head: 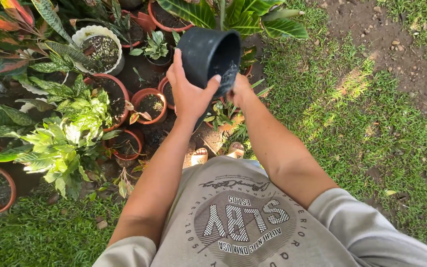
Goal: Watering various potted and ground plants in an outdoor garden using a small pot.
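A black plastic pot is held up in front of me, tipped so its open mouth faces right and slightly toward me. My left hand grips its side and base from below, thumb along the rim. My right hand is at the lower edge of the rim, fingers partly inside the mouth and blurred. The inside of the pot looks dark and I cannot tell what is in it.
Several terracotta pots with small plants stand on dark soil below the hands. A white pot sits further left among variegated leafy plants. Grass spreads to the right, with bare dirt beyond. My sandalled feet show below.
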